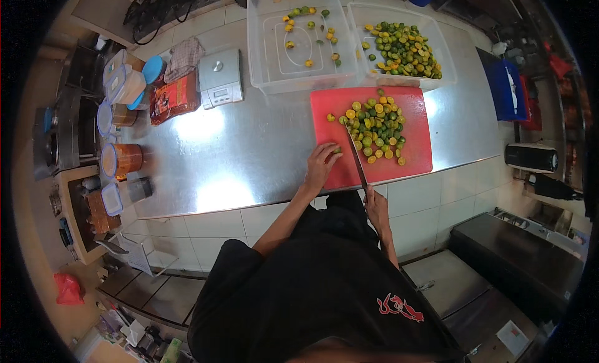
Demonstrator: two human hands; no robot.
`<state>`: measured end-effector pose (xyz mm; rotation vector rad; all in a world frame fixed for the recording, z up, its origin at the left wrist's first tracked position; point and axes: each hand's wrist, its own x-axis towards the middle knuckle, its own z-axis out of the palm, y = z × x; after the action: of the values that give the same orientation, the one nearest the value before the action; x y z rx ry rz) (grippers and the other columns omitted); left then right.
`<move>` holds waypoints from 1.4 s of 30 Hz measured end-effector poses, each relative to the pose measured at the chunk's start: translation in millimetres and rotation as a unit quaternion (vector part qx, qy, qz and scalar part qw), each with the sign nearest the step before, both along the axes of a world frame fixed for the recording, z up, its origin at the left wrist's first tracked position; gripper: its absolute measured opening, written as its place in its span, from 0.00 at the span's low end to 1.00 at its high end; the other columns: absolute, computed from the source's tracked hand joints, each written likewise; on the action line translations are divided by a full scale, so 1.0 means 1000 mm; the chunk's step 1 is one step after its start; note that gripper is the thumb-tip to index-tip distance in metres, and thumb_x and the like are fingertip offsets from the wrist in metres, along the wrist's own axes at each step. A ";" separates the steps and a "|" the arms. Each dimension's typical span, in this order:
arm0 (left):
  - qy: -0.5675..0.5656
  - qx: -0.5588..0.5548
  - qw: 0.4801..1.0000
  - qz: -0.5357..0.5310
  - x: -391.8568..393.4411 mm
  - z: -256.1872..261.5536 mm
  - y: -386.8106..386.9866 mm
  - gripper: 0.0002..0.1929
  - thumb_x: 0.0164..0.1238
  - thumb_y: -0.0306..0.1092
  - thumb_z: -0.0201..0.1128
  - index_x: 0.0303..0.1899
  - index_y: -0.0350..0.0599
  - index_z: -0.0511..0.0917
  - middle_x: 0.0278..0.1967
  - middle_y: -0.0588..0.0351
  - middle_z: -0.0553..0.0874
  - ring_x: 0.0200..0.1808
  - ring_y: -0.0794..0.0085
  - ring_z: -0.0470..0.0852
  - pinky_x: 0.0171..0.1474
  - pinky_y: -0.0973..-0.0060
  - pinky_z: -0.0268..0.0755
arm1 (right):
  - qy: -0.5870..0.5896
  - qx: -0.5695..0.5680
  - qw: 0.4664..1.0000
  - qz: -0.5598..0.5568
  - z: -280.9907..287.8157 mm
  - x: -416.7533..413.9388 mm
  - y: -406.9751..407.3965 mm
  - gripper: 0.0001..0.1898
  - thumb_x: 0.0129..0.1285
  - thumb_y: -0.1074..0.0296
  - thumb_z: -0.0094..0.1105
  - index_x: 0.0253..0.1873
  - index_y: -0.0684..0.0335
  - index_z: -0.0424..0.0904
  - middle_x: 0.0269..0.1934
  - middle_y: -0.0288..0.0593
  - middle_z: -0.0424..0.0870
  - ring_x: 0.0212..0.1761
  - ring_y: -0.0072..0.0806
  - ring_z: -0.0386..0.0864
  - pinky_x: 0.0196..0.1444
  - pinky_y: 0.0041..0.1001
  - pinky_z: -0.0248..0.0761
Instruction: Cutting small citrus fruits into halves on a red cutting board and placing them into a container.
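My left hand (pixel 322 164) rests at the left side of a red cutting board (pixel 412 164), its fingertips on a small green citrus fruit (pixel 337 150). In my right hand (pixel 376 207) is the handle of a long knife (pixel 356 154), its blade pointing away from me across the board. The tip reaches the left edge of a heap of halved green and yellow citrus fruits (pixel 379 124). One yellowish fruit (pixel 331 117) lies apart at the board's left, and a green one (pixel 380 92) sits near the far edge.
Behind the board stand a clear plastic bin (pixel 262 72) with scattered whole fruits and another (pixel 447 68) heaped with cut halves. A digital kitchen scale (pixel 220 77), a red package (pixel 174 98) and several lidded tubs (pixel 126 159) occupy the left of the steel table (pixel 262 143).
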<state>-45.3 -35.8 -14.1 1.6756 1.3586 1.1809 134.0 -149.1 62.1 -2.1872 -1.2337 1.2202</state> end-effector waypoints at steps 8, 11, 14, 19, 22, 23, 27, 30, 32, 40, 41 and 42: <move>0.002 0.007 0.999 -0.034 -0.004 0.003 -0.004 0.13 0.62 0.27 0.68 0.48 0.38 0.85 0.48 0.48 0.86 0.48 0.57 0.85 0.52 0.67 0.79 | 0.016 0.036 0.999 -0.028 -0.012 -0.011 -0.013 0.36 0.78 0.41 0.35 0.27 0.69 0.73 0.16 0.42 0.69 0.19 0.29 0.69 0.25 0.32 0.65; 0.031 0.031 0.998 -0.044 -0.007 -0.004 -0.004 0.12 0.62 0.27 0.68 0.47 0.38 0.85 0.48 0.48 0.86 0.48 0.57 0.86 0.52 0.67 0.79 | 0.021 0.010 0.999 -0.030 -0.003 -0.017 -0.012 0.35 0.78 0.42 0.36 0.28 0.70 0.74 0.18 0.48 0.71 0.21 0.37 0.72 0.29 0.35 0.67; 0.029 0.023 0.998 -0.053 -0.005 0.006 -0.005 0.12 0.63 0.27 0.68 0.47 0.38 0.85 0.47 0.48 0.87 0.47 0.57 0.86 0.52 0.67 0.79 | 0.015 -0.010 0.999 -0.038 -0.001 -0.019 -0.016 0.34 0.78 0.44 0.36 0.30 0.71 0.75 0.20 0.54 0.73 0.24 0.45 0.75 0.34 0.39 0.69; -0.021 -0.022 0.999 -0.027 0.000 0.006 -0.009 0.11 0.62 0.28 0.70 0.45 0.36 0.86 0.44 0.47 0.88 0.45 0.59 0.88 0.50 0.69 0.80 | 0.020 -0.016 0.999 -0.041 0.004 -0.020 -0.021 0.34 0.79 0.44 0.35 0.30 0.71 0.75 0.20 0.54 0.74 0.25 0.46 0.75 0.34 0.39 0.70; -0.025 -0.043 0.999 -0.011 -0.001 0.006 -0.010 0.10 0.62 0.28 0.70 0.44 0.36 0.86 0.43 0.47 0.89 0.45 0.60 0.88 0.49 0.69 0.80 | 0.032 -0.039 0.998 -0.043 0.009 -0.023 -0.021 0.35 0.79 0.44 0.35 0.30 0.72 0.75 0.21 0.53 0.74 0.25 0.45 0.75 0.34 0.39 0.69; -0.037 -0.052 0.998 -0.010 0.000 0.006 -0.010 0.10 0.62 0.28 0.70 0.43 0.36 0.86 0.43 0.47 0.89 0.45 0.60 0.88 0.49 0.69 0.80 | 0.028 -0.033 0.998 -0.038 0.008 -0.023 -0.023 0.35 0.79 0.44 0.34 0.29 0.72 0.74 0.21 0.53 0.74 0.25 0.45 0.75 0.34 0.39 0.69; -0.034 -0.012 0.999 -0.013 -0.002 0.000 -0.009 0.09 0.63 0.28 0.69 0.43 0.36 0.86 0.43 0.46 0.89 0.44 0.63 0.88 0.48 0.70 0.80 | 0.014 0.005 1.000 -0.020 0.017 -0.029 -0.021 0.36 0.79 0.43 0.34 0.36 0.74 0.79 0.21 0.52 0.73 0.26 0.42 0.76 0.35 0.38 0.70; -0.052 -0.016 0.998 -0.017 -0.001 -0.002 -0.009 0.09 0.63 0.27 0.69 0.44 0.36 0.86 0.42 0.47 0.88 0.43 0.62 0.88 0.48 0.70 0.80 | 0.009 -0.006 0.999 -0.035 0.010 -0.027 -0.023 0.37 0.78 0.40 0.33 0.26 0.70 0.74 0.16 0.49 0.72 0.20 0.39 0.74 0.30 0.38 0.68; -0.064 -0.040 0.997 -0.021 -0.002 -0.003 -0.011 0.10 0.62 0.27 0.69 0.44 0.36 0.86 0.42 0.47 0.88 0.43 0.62 0.88 0.48 0.70 0.80 | 0.009 -0.018 0.999 -0.024 0.015 -0.026 -0.023 0.34 0.78 0.41 0.33 0.38 0.71 0.78 0.19 0.50 0.73 0.23 0.40 0.75 0.33 0.38 0.69; -0.017 0.031 0.999 -0.026 -0.004 0.003 -0.009 0.13 0.61 0.29 0.72 0.46 0.36 0.86 0.44 0.49 0.87 0.42 0.64 0.88 0.48 0.71 0.81 | -0.005 -0.027 0.999 -0.019 0.014 -0.022 -0.023 0.36 0.79 0.42 0.33 0.39 0.73 0.81 0.21 0.51 0.75 0.26 0.43 0.78 0.35 0.39 0.71; -0.028 0.000 0.999 -0.031 -0.003 0.003 -0.008 0.13 0.61 0.30 0.72 0.46 0.36 0.85 0.45 0.49 0.88 0.43 0.65 0.87 0.48 0.71 0.81 | -0.009 -0.023 0.999 -0.021 0.010 -0.018 -0.024 0.36 0.79 0.42 0.33 0.36 0.73 0.80 0.21 0.52 0.76 0.26 0.44 0.78 0.35 0.39 0.71; -0.039 -0.031 0.998 -0.036 -0.003 0.003 -0.008 0.13 0.61 0.30 0.72 0.46 0.37 0.85 0.45 0.50 0.88 0.44 0.65 0.87 0.48 0.71 0.81 | -0.011 -0.020 1.000 -0.021 0.009 -0.018 -0.024 0.36 0.79 0.42 0.33 0.32 0.72 0.78 0.21 0.53 0.76 0.25 0.45 0.78 0.35 0.40 0.71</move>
<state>-48.7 -43.9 -10.6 1.6050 1.2645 1.1405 116.3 -173.4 70.9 -2.2493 -1.1753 1.2166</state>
